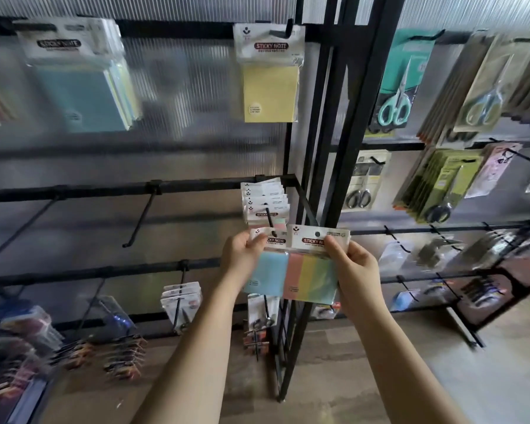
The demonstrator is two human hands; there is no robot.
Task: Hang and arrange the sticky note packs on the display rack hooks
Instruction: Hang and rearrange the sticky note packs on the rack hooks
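My left hand (242, 255) pinches the header of a sticky note pack with a blue pad (270, 270), whose hang hole sits at the tip of a black hook (270, 223). Several sticky note packs (265, 198) hang further back on that same hook. My right hand (354, 267) grips a second pack with pink, yellow and green strips (311, 270) by its header, just right of the hook and overlapping the blue pack. Higher up, a yellow sticky note pack (270, 78) hangs on a hook, and a blue bundle (83, 78) hangs at the upper left.
Two bare black hooks (141, 215) jut from the middle rail to the left. A black rack post (343, 123) stands right of the packs. Packaged scissors (398, 96) fill the right-hand panel. Lower hooks carry small packaged items (181, 298).
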